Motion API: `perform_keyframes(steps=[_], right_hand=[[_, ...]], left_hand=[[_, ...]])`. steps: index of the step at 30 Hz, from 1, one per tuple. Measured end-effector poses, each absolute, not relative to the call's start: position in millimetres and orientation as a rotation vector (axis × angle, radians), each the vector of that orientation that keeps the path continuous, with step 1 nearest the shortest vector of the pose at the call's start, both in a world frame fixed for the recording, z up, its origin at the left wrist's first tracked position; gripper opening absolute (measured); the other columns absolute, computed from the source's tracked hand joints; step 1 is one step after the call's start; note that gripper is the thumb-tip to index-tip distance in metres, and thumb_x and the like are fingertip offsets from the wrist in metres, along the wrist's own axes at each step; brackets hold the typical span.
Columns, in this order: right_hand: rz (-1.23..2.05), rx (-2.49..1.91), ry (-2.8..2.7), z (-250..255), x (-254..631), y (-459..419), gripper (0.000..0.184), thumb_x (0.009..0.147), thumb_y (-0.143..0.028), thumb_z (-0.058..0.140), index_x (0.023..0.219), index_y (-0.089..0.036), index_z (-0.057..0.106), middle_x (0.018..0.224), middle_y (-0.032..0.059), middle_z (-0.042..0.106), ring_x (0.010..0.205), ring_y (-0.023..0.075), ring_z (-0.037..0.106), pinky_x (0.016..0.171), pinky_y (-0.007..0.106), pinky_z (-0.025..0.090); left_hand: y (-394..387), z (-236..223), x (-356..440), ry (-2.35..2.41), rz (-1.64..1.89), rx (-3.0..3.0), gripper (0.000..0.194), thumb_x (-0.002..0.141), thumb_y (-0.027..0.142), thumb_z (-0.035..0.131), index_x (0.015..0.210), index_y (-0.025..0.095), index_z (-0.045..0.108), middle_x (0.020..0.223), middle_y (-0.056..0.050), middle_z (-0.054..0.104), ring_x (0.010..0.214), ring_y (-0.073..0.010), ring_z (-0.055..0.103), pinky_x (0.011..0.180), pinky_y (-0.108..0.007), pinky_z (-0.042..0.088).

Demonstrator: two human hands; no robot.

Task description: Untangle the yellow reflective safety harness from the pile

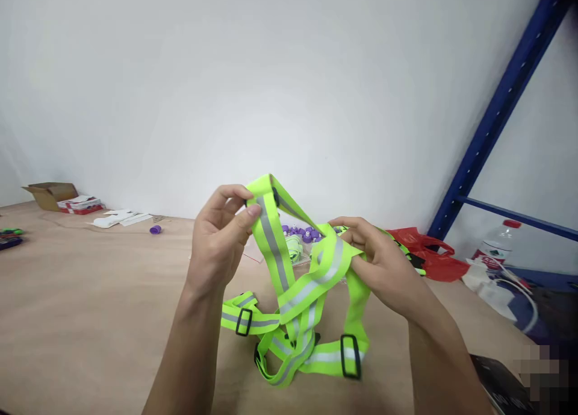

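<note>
Reflective harness [298,300] between both hands [226,237]

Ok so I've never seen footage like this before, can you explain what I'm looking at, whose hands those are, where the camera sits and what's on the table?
There is no machine here: a person works with two bare hands, and the single camera is worn on their head, looking forward and down. The left hand pinches the top loop of a neon yellow strap vest with grey reflective stripes and black buckles. The right hand has a grip on another band of the same vest. Its lower part hangs down to the wooden table. Behind the vest sit small purple caps. To the right are a red plastic bag and a water bottle, beside a blue shelf frame. Far left lie a cardboard box and some white papers.
</note>
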State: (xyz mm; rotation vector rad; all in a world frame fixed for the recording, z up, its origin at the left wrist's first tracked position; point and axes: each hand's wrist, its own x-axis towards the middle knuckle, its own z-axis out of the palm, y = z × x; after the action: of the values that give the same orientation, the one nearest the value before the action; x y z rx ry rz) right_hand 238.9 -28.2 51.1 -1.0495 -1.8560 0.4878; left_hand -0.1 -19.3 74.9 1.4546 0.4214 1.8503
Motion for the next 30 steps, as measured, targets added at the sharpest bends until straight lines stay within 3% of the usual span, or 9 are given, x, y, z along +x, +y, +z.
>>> perform_keyframes(steps=[4,6,8,11,13,15,18,23,30], right_hand=[[-0.005,-1.057,-1.818,50.6,230.6,-26.3,0.029,0.084,-0.015,0.05,0.105,-0.023,0.068,0.089,0.0039,0.061,0.078,0.0176,0.061,0.065,0.027,0.05],[-0.149,-1.043,-1.733,47.1,231.8,-18.7,0.023,0.085,-0.014,0.047,0.092,-0.022,0.068,0.092,0.0056,0.061,0.077,0.0172,0.06,0.063,0.027,0.049],[-0.174,-1.071,-1.67,44.0,237.7,-10.1,0.018,0.084,-0.013,0.048,0.082,-0.021,0.064,0.093,0.0056,0.062,0.076,0.0168,0.06,0.062,0.027,0.049],[0.071,-1.145,-1.627,44.6,245.3,-5.4,0.008,0.083,-0.019,0.054,0.085,-0.021,0.062,0.091,0.0046,0.067,0.076,0.0174,0.062,0.06,0.027,0.048],[0.405,-1.101,-1.688,47.2,241.1,-10.3,0.014,0.086,-0.03,0.059,0.095,-0.02,0.064,0.09,0.0052,0.069,0.076,0.0184,0.065,0.06,0.027,0.05],[0.743,-1.013,-1.818,47.6,226.5,-17.9,0.025,0.088,-0.041,0.06,0.099,-0.019,0.066,0.088,0.0057,0.071,0.075,0.0184,0.066,0.061,0.028,0.052],[1.082,-0.996,-1.966,38.7,193.6,-23.5,0.03,0.089,-0.049,0.062,0.089,-0.019,0.068,0.08,0.0033,0.068,0.062,0.0155,0.065,0.055,0.026,0.05],[1.143,-0.867,-1.827,15.7,160.3,-7.3,0.033,0.087,-0.043,0.065,0.068,-0.019,0.053,0.063,-0.0033,0.051,0.056,0.0118,0.055,0.053,0.024,0.041],[1.142,-0.539,-1.328,28.9,188.5,0.8,0.029,0.078,-0.037,0.071,0.068,-0.02,0.05,0.063,-0.0049,0.049,0.059,0.0103,0.048,0.06,0.023,0.045]], left_hand=[[-15.0,75.1,1.4,0.304,2.201,1.396,0.017,0.08,0.021,0.079,0.091,0.025,0.066,0.099,-0.001,0.067,0.092,-0.0161,0.065,0.073,-0.024,0.055],[-16.8,76.7,-2.4,0.278,2.313,1.395,0.015,0.082,0.017,0.075,0.089,0.027,0.068,0.097,0.0,0.067,0.095,-0.0159,0.064,0.079,-0.025,0.055],[-19.7,78.7,-9.0,0.266,2.385,1.404,0.016,0.082,0.014,0.073,0.087,0.029,0.068,0.093,0.003,0.067,0.086,-0.0145,0.063,0.074,-0.026,0.055],[-21.9,79.3,-19.1,0.305,2.367,1.456,0.015,0.083,0.015,0.072,0.086,0.029,0.068,0.089,0.004,0.067,0.07,-0.0126,0.062,0.061,-0.026,0.054],[-20.8,77.2,-22.0,0.34,2.261,1.504,0.012,0.082,0.017,0.073,0.085,0.028,0.069,0.086,0.003,0.066,0.066,-0.0132,0.062,0.058,-0.027,0.053],[-18.2,73.8,-20.1,0.353,2.133,1.549,0.01,0.081,0.019,0.075,0.085,0.026,0.069,0.083,0.0,0.065,0.068,-0.0151,0.063,0.06,-0.028,0.053],[-15.2,69.4,-11.1,0.371,2.003,1.648,0.009,0.082,0.021,0.076,0.087,0.024,0.07,0.085,-0.002,0.064,0.076,-0.0162,0.063,0.063,-0.027,0.052],[-18.3,68.9,-1.7,0.507,1.913,1.907,0.01,0.086,0.02,0.072,0.095,0.025,0.072,0.096,-0.005,0.066,0.087,-0.0177,0.06,0.068,-0.028,0.049],[-17.0,73.1,-26.1,0.928,1.73,2.206,0.018,0.088,0.015,0.057,0.083,0.024,0.072,0.09,-0.004,0.065,0.078,-0.0174,0.059,0.061,-0.03,0.04]])
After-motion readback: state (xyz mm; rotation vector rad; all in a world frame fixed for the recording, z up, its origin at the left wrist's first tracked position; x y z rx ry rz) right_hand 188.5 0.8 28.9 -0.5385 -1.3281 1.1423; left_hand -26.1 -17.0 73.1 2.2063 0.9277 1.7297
